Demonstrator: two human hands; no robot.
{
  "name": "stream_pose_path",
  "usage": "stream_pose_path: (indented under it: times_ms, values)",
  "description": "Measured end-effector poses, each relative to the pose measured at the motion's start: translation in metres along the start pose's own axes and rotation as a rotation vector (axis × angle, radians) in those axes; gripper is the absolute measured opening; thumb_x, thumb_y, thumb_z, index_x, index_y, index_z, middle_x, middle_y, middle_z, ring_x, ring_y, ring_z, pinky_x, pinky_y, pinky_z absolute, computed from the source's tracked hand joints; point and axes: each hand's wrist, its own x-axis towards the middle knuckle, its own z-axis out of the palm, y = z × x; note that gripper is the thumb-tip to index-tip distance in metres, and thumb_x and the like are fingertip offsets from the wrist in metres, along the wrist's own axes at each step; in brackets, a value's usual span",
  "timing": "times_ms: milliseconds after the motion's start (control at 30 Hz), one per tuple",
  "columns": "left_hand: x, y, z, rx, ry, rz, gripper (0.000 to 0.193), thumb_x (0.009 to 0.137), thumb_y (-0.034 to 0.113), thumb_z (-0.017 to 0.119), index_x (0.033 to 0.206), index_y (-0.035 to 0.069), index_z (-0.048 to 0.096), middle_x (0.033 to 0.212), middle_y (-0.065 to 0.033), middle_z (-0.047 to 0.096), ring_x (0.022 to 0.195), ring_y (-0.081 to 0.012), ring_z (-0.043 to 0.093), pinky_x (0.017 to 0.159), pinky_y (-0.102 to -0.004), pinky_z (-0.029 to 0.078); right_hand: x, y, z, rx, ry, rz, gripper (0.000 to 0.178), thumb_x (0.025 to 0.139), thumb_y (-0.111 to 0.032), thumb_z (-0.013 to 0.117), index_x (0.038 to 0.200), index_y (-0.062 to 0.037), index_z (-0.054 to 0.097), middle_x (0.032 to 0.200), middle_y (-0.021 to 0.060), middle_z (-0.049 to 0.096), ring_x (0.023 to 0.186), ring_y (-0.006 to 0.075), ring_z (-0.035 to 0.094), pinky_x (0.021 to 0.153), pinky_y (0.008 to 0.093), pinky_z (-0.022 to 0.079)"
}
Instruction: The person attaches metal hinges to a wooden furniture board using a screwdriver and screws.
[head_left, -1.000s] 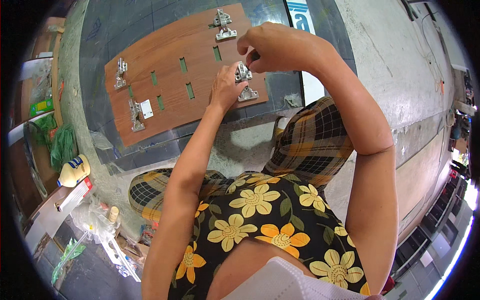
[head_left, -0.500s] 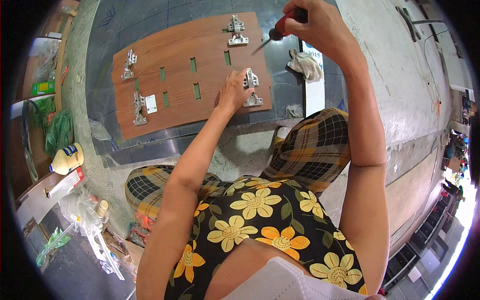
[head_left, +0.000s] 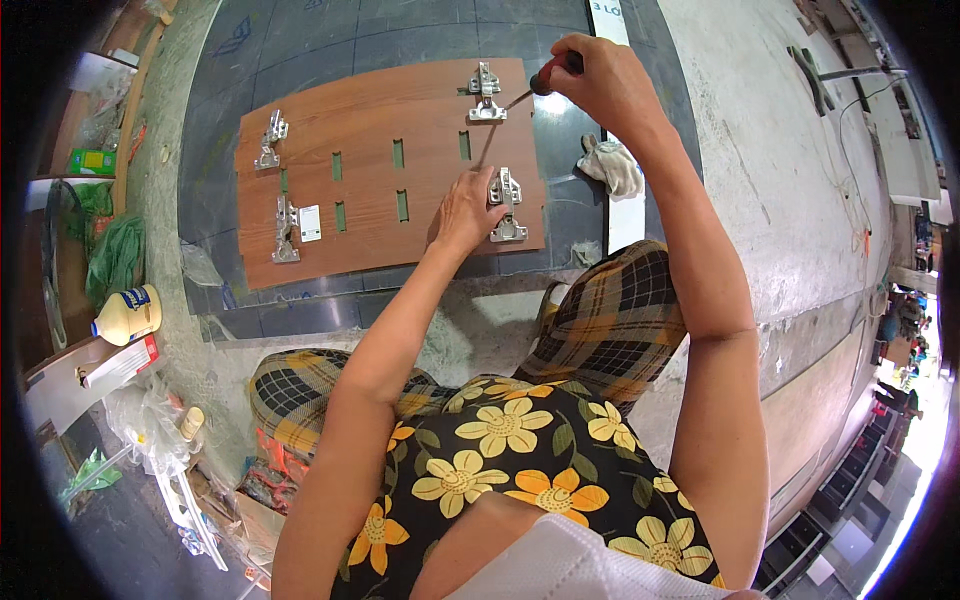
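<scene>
A brown wood-grain panel point(head_left: 370, 120) with several slots cut through it lies before me. Metal cabinet hinges sit near its corners. My left hand point(head_left: 465, 212) rests on the panel's right part, fingers and thumb closed against the side of the near right hinge point(head_left: 508, 210). In my right hand point(head_left: 610, 85) is a screwdriver point(head_left: 542, 78) with a red and black handle, gripped above the panel's right edge. Its shaft slants down to the left, the tip beside the far right hinge point(head_left: 486, 95); whether it touches cannot be told. Two more hinges, the far left point(head_left: 270, 140) and near left point(head_left: 286, 230), are untouched.
Under the panel lies a dark gridded sheet point(head_left: 330, 40). A pale work glove point(head_left: 612, 168) rests on a white strip point(head_left: 626, 222) at right. Leftward on the floor are a cream jug point(head_left: 128, 314), green bags point(head_left: 117, 255) and clear plastic point(head_left: 150, 425).
My right hand has come down and slightly left with the screwdriver, bringing its tip near the far right hinge. The left hand stays by the near right hinge; the view has shifted a little.
</scene>
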Motion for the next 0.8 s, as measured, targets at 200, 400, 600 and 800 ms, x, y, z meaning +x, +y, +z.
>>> stream_pose_path:
  times_ms: [200, 400, 600, 800]
  values:
    - [0.000, 0.001, -0.010, -0.035, -0.084, -0.071, 0.070, 0.077, 0.025, 0.078, 0.137, 0.004, 0.048, 0.130, -0.0208, 0.054, 0.121, -0.0387, 0.051, 0.102, -0.0445, 0.043, 0.006, 0.002, 0.008, -0.016, 0.027, -0.015, 0.022, 0.074, -0.018, 0.069, 0.091, -0.0026, 0.071, 0.079, 0.0158, 0.070, 0.074, 0.0351, 0.069, 0.068, 0.0404, 0.055]
    - [-0.001, -0.008, -0.008, -0.004, 0.026, -0.022, 0.070, 0.071, 0.022, 0.081, 0.131, 0.001, 0.052, 0.118, -0.0199, 0.058, 0.113, -0.0370, 0.056, 0.096, -0.0449, 0.046, 0.009, 0.000, 0.018, -0.018, -0.009, -0.003, 0.021, 0.075, -0.017, 0.068, 0.091, -0.0038, 0.071, 0.080, 0.0151, 0.071, 0.073, 0.0347, 0.069, 0.067, 0.0402, 0.054]
    - [-0.001, -0.011, -0.005, -0.033, 0.028, -0.026, 0.069, 0.071, 0.021, 0.082, 0.130, 0.002, 0.052, 0.119, -0.0200, 0.059, 0.114, -0.0370, 0.055, 0.097, -0.0446, 0.045, 0.012, 0.001, 0.020, -0.041, -0.041, 0.013, 0.020, 0.075, -0.017, 0.067, 0.091, -0.0047, 0.071, 0.080, 0.0144, 0.071, 0.073, 0.0342, 0.069, 0.067, 0.0394, 0.054]
    - [-0.001, -0.018, -0.001, -0.021, 0.070, -0.004, 0.069, 0.071, 0.021, 0.081, 0.131, 0.003, 0.053, 0.119, -0.0185, 0.059, 0.115, -0.0367, 0.055, 0.098, -0.0450, 0.045, 0.012, -0.008, 0.020, -0.018, -0.070, 0.031, 0.024, 0.076, -0.019, 0.068, 0.097, -0.0085, 0.072, 0.083, 0.0125, 0.072, 0.077, 0.0326, 0.070, 0.068, 0.0386, 0.055]
